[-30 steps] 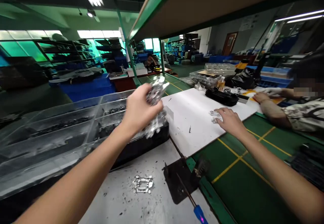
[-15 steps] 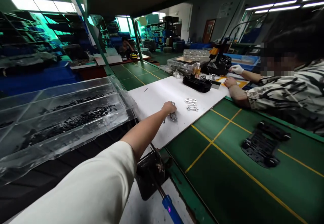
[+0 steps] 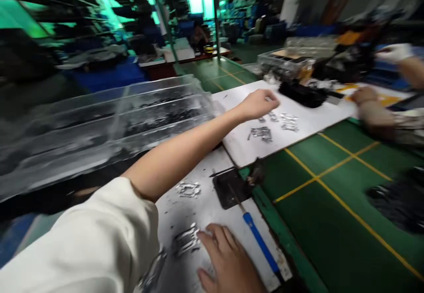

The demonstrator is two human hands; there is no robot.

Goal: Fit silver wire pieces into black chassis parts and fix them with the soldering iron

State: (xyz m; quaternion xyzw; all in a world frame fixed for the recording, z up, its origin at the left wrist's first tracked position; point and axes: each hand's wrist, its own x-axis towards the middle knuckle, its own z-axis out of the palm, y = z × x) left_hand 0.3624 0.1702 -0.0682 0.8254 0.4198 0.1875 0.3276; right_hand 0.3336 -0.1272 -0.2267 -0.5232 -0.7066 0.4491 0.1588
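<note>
My left hand [image 3: 260,104] hangs above the white board [image 3: 238,145], its fingers curled together; whatever they may hold is hidden. Below it on the board lie small silver parts [image 3: 261,133], with a further cluster of silver parts [image 3: 289,122] to the right. My right hand [image 3: 228,260] is at the near worktop, thumb and fingers apart. Its index fingertip is at the edge of a silver frame-like part [image 3: 190,239]. Another silver part [image 3: 188,189] lies farther up the worktop. Beside them, a blue-handled tool [image 3: 261,244] rests its metal shaft on a dark pad [image 3: 230,188].
A clear compartment tray [image 3: 132,140] of small black pieces stands at left. Black parts [image 3: 303,94] are stacked on the board's far side. A dark chassis-like part [image 3: 400,198] lies on the green table [image 3: 331,222]. A co-worker's hands [image 3: 366,96] are at right.
My left hand has lifted from the silver parts on the board. The view has swung left and down, bringing my right hand and the near worktop's silver parts into sight.
</note>
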